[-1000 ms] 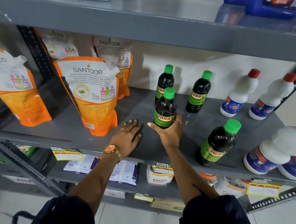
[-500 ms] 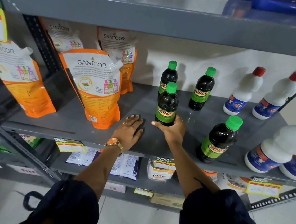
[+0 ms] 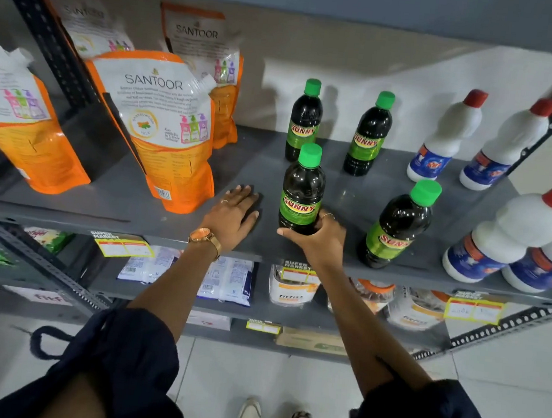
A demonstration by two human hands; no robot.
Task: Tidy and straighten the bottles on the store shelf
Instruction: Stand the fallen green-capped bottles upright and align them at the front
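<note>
Dark green-capped plastic SUNNY bottle [image 3: 302, 191] stands upright near the front edge of the grey metal shelf [image 3: 127, 194]. Right hand [image 3: 315, 238] wraps its base, thumb and fingers pinching the lower label. Left hand [image 3: 233, 215] lies flat and spread on the shelf, just left of the bottle. Judged full, so fairly heavy; stiff, smooth, possibly slippery; best held low. Behind it, two matching bottles [image 3: 305, 120] stand by the wall.
</note>
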